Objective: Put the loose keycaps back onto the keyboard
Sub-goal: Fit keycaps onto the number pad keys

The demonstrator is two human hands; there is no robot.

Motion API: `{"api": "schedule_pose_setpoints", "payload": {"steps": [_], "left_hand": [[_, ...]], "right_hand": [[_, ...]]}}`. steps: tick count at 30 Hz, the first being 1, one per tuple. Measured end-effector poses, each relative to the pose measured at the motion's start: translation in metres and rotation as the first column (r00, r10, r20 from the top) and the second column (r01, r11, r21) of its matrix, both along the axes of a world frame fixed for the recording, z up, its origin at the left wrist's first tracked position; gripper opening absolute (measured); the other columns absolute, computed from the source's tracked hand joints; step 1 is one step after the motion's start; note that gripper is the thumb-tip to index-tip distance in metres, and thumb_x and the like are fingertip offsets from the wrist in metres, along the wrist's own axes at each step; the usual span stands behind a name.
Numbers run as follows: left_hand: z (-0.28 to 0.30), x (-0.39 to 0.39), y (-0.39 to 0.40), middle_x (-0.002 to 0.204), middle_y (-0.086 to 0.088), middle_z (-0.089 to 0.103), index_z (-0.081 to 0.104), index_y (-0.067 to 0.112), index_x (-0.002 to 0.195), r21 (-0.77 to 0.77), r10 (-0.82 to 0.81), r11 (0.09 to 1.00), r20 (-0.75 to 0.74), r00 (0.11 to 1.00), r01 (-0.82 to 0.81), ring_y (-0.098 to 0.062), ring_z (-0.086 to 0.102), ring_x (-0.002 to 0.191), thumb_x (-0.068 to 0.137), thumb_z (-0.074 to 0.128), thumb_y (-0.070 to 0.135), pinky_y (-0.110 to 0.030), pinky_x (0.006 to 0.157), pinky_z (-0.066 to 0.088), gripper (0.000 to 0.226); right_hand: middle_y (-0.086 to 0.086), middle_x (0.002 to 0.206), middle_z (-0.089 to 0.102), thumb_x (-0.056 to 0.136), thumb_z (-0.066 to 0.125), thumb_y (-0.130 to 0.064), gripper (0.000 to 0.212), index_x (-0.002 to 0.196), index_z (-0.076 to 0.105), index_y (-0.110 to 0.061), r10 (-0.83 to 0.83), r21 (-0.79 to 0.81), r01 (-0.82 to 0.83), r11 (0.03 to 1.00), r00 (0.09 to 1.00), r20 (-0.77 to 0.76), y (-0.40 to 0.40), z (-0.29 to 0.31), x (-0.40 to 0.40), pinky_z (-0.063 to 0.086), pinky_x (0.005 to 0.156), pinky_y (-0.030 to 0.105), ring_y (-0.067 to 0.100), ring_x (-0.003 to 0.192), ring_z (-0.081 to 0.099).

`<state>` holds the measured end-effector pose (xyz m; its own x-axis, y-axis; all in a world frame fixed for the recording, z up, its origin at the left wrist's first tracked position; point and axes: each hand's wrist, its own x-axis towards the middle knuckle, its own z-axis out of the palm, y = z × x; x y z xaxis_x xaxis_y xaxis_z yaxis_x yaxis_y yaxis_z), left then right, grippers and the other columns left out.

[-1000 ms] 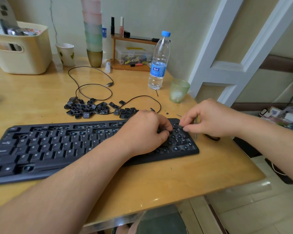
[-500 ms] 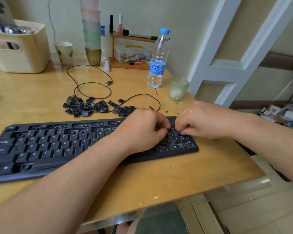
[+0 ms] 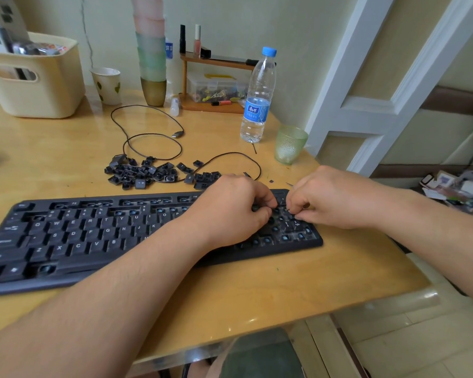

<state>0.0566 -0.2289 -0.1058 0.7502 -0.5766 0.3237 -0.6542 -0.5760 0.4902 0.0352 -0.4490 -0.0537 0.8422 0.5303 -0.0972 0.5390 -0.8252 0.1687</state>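
Observation:
A black keyboard (image 3: 99,236) lies across the wooden desk, with several empty blue-stemmed sockets in its top rows and in the number pad at its right end. Loose black keycaps (image 3: 148,174) sit in a pile just behind it. My left hand (image 3: 230,211) is curled over the right part of the keyboard, and its thumb and forefinger pinch a small dark keycap. My right hand (image 3: 331,197) reaches in from the right, fingers bent down, and pinches a keycap (image 3: 291,212) against the number pad. The two hands' fingertips almost touch.
The keyboard's black cable (image 3: 148,137) loops on the desk behind the keycap pile. A water bottle (image 3: 257,99) and a green glass (image 3: 288,144) stand at the back right, near the desk's right edge. A cream basket (image 3: 36,85), a paper cup (image 3: 107,85) and stacked cups (image 3: 152,64) stand along the wall.
My right hand has come in from the keyboard's top right corner and dropped onto the number pad with its keycap. My left hand has stayed over the same spot.

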Motion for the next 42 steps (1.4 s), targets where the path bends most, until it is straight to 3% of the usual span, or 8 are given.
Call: {"api": "schedule_pose_setpoints", "payload": {"steps": [4, 10, 20, 25, 29, 33, 39, 42], "left_hand": [[0.0, 0.0, 0.0, 0.103, 0.012, 0.072, 0.076, 0.034, 0.111, 0.0, -0.001, 1.0, -0.001, 1.0, 0.001, -0.01, 0.057, 0.105, 0.095, 0.066, 0.032, -0.024, 0.089, 0.043, 0.019], [0.0, 0.0, 0.0, 0.104, 0.014, 0.072, 0.076, 0.034, 0.111, -0.001, 0.003, 1.0, 0.001, 1.0, -0.003, -0.01, 0.057, 0.106, 0.094, 0.066, 0.031, -0.023, 0.088, 0.042, 0.02], [0.0, 0.001, 0.0, 0.104, 0.014, 0.072, 0.075, 0.035, 0.11, 0.0, 0.007, 1.0, 0.002, 1.0, -0.007, -0.009, 0.058, 0.105, 0.094, 0.066, 0.031, -0.023, 0.09, 0.043, 0.019], [-0.001, 0.001, 0.0, 0.104, 0.014, 0.072, 0.075, 0.036, 0.11, 0.002, 0.004, 1.0, -0.005, 1.0, -0.004, -0.009, 0.057, 0.105, 0.094, 0.066, 0.032, -0.024, 0.09, 0.045, 0.019], [-0.001, 0.001, 0.001, 0.104, 0.014, 0.071, 0.075, 0.036, 0.111, 0.002, 0.006, 1.0, -0.007, 1.0, -0.006, -0.009, 0.057, 0.105, 0.095, 0.066, 0.032, -0.024, 0.09, 0.044, 0.019], [-0.001, 0.001, 0.001, 0.103, 0.013, 0.072, 0.075, 0.035, 0.11, -0.004, 0.004, 1.0, -0.004, 1.0, -0.004, -0.01, 0.057, 0.105, 0.095, 0.066, 0.032, -0.024, 0.089, 0.043, 0.019], [-0.001, 0.001, 0.0, 0.102, 0.014, 0.072, 0.076, 0.035, 0.11, 0.003, -0.002, 1.0, -0.013, 1.0, 0.002, -0.008, 0.057, 0.104, 0.094, 0.066, 0.032, -0.025, 0.09, 0.046, 0.019], [0.0, 0.001, 0.001, 0.101, 0.015, 0.072, 0.076, 0.035, 0.11, 0.003, 0.0, 1.0, -0.015, 1.0, 0.0, -0.007, 0.056, 0.103, 0.095, 0.066, 0.032, -0.022, 0.087, 0.042, 0.018]], "right_hand": [[-0.012, 0.101, 0.069, 0.093, 0.062, -0.027, 0.011, 0.092, 0.073, -0.03, 0.0, -0.152, 0.005, 0.988, 1.0, 0.029, 0.006, 0.001, -0.003, 0.054, 0.08, 0.037, 0.014, 0.098, 0.063], [-0.014, 0.091, 0.07, 0.094, 0.067, -0.033, 0.007, 0.094, 0.074, -0.033, -0.095, -0.055, 0.094, 0.994, 0.995, -0.021, 0.007, 0.004, -0.002, 0.055, 0.081, 0.039, 0.011, 0.089, 0.062], [-0.014, 0.101, 0.07, 0.095, 0.067, -0.032, 0.009, 0.1, 0.075, -0.032, -0.056, -0.115, 0.057, 0.992, 0.998, 0.013, 0.006, -0.003, 0.005, 0.054, 0.084, 0.036, 0.012, 0.099, 0.062], [-0.012, 0.097, 0.072, 0.093, 0.073, -0.028, 0.009, 0.101, 0.078, -0.028, -0.124, -0.008, 0.124, 0.992, 0.992, 0.004, 0.002, -0.008, 0.006, 0.054, 0.087, 0.038, 0.013, 0.096, 0.064], [-0.01, 0.096, 0.071, 0.091, 0.075, -0.021, 0.009, 0.099, 0.079, -0.024, -0.073, 0.013, 0.073, 0.997, 0.997, 0.034, -0.001, -0.014, 0.005, 0.052, 0.09, 0.039, 0.018, 0.098, 0.061], [-0.013, 0.103, 0.069, 0.086, 0.078, -0.009, 0.015, 0.094, 0.081, -0.021, -0.05, 0.134, 0.041, 0.99, 0.996, 0.071, -0.01, -0.019, -0.001, 0.043, 0.094, 0.027, 0.016, 0.103, 0.052], [-0.019, 0.104, 0.064, 0.094, 0.061, 0.003, 0.038, 0.098, 0.081, -0.029, -0.175, 0.238, 0.171, 0.956, 0.984, -0.003, -0.014, -0.024, -0.006, 0.043, 0.097, 0.033, 0.018, 0.105, 0.05], [-0.021, 0.103, 0.062, 0.096, 0.059, 0.001, 0.039, 0.104, 0.081, -0.03, -0.189, 0.256, 0.192, 0.947, 0.981, -0.034, -0.017, -0.025, -0.011, 0.04, 0.097, 0.03, 0.019, 0.105, 0.05]]}}
